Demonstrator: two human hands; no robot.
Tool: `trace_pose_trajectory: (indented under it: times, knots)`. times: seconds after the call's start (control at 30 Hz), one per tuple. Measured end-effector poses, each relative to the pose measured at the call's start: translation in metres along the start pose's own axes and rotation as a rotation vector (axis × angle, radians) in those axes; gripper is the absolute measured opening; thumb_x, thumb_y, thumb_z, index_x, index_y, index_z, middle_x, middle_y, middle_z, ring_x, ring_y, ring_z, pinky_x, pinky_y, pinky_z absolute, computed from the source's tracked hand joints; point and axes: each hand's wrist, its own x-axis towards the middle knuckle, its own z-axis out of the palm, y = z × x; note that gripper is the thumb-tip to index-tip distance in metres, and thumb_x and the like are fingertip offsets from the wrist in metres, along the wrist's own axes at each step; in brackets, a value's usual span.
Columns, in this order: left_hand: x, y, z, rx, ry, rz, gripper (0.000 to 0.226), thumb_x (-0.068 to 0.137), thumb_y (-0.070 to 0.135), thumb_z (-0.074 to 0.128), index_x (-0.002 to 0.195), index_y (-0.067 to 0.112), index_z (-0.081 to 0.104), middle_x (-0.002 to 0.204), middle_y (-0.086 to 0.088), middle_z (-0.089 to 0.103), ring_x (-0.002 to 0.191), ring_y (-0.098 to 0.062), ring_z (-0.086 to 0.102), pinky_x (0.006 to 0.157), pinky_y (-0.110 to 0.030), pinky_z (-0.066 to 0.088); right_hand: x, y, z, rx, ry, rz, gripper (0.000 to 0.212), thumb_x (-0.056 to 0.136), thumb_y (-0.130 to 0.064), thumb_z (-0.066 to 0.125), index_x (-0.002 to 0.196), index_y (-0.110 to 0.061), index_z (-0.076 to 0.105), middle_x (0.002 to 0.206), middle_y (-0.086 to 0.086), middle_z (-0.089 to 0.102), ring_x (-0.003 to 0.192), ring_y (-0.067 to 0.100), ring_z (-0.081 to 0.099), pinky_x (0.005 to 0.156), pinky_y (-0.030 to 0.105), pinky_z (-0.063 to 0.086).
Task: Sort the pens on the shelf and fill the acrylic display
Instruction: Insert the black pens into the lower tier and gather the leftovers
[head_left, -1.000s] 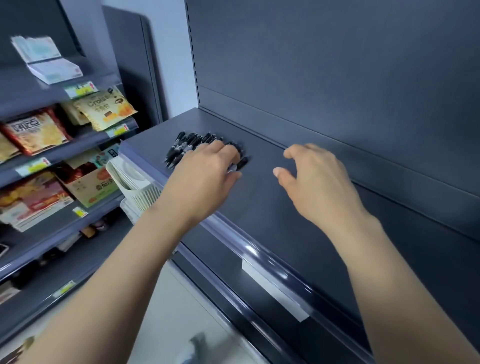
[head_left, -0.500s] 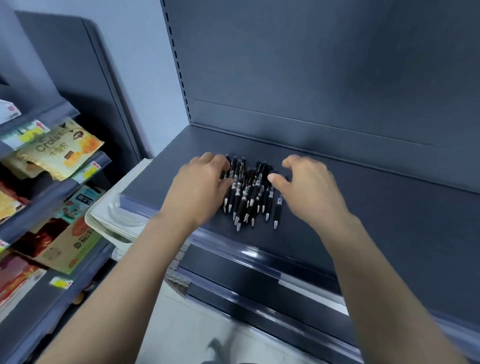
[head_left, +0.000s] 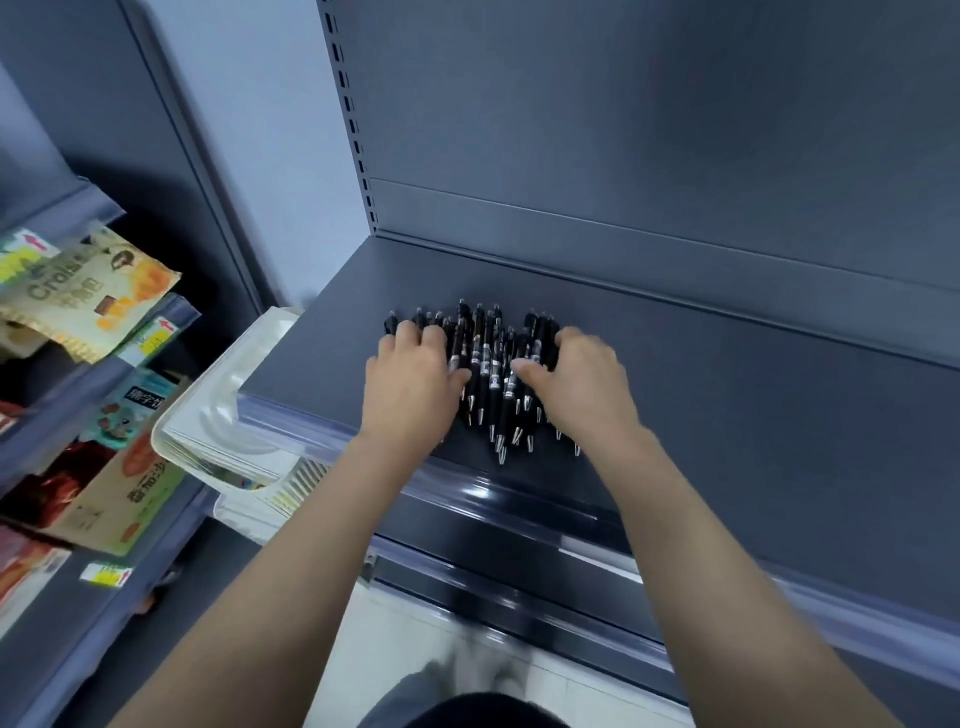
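Note:
A pile of black click pens (head_left: 493, 374) lies on the dark grey shelf (head_left: 727, 395), tips pointing toward the front edge. My left hand (head_left: 410, 384) sits on the pile's left side, with fingers curled over the pens and the thumb against them. On the right side my right hand (head_left: 576, 379) does the same, its thumb lying across the middle pens. Together the hands hem the pile in and hide some pens. No acrylic display is in view.
The shelf has a clear plastic price rail (head_left: 332, 431) along its front, and a grey back panel (head_left: 649, 156) rises behind it. A white plastic basket (head_left: 218, 421) stands just left of and below the shelf. Snack packets (head_left: 88, 291) fill the shelves on the far left.
A second ago only my left hand was on the pens and my right hand hovered apart. Both hands have since closed in on the pile from either side, and the view has turned toward it.

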Motion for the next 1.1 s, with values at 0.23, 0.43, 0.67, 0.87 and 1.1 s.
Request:
trace_pose_trajectory:
  times: [0.23,0.43,0.67,0.87,1.1]
  knots:
    - [0.013,-0.003,0.01,0.083,-0.086,-0.135,0.063,0.086,0.051,0.057,0.122,0.002,0.041,0.127,-0.017,0.042,0.118,-0.035,0.04,0.092,-0.042,0.038,0.016,-0.017,0.022,-0.044,-0.054,0.101,0.076,0.081,-0.048,0.068,0.131,0.003,0.04,0.13,0.023,0.045,0.12,0.037,0.046,0.096,0.041,0.041]
    - [0.03,-0.01,0.011,-0.161,-0.245,-0.121,0.061,0.085,0.041,0.063,0.123,-0.001,0.039,0.129,-0.02,0.041,0.121,-0.037,0.041,0.094,-0.041,0.039,0.024,-0.026,0.03,0.004,-0.12,0.243,0.07,0.082,-0.041,0.07,0.13,0.001,0.042,0.13,0.02,0.047,0.115,0.035,0.052,0.092,0.04,0.045]
    - [0.045,-0.015,0.011,-0.271,-0.327,-0.162,0.044,0.082,0.027,0.065,0.11,-0.003,0.049,0.113,-0.019,0.054,0.095,-0.033,0.056,0.065,-0.034,0.042,0.026,-0.031,0.03,0.088,-0.132,0.406,0.063,0.083,-0.038,0.069,0.127,0.001,0.046,0.126,0.018,0.053,0.112,0.034,0.054,0.083,0.037,0.046]
    - [0.05,-0.015,0.014,-0.334,-0.362,-0.133,0.023,0.077,0.018,0.063,0.088,-0.002,0.058,0.056,-0.004,0.048,0.05,-0.018,0.047,0.041,-0.024,0.03,0.024,-0.035,0.027,0.148,-0.13,0.437,0.029,0.089,-0.029,0.064,0.095,-0.006,0.048,0.089,0.008,0.052,0.082,0.023,0.053,0.069,0.03,0.044]
    - [0.055,-0.022,0.007,-0.425,-0.463,-0.11,0.038,0.078,0.018,0.06,0.049,0.011,0.038,0.043,0.0,0.041,0.039,-0.016,0.041,0.043,-0.019,0.034,0.026,-0.036,0.04,0.129,-0.064,0.439,0.035,0.094,-0.024,0.052,0.065,-0.01,0.038,0.069,0.006,0.048,0.071,0.024,0.049,0.06,0.028,0.037]
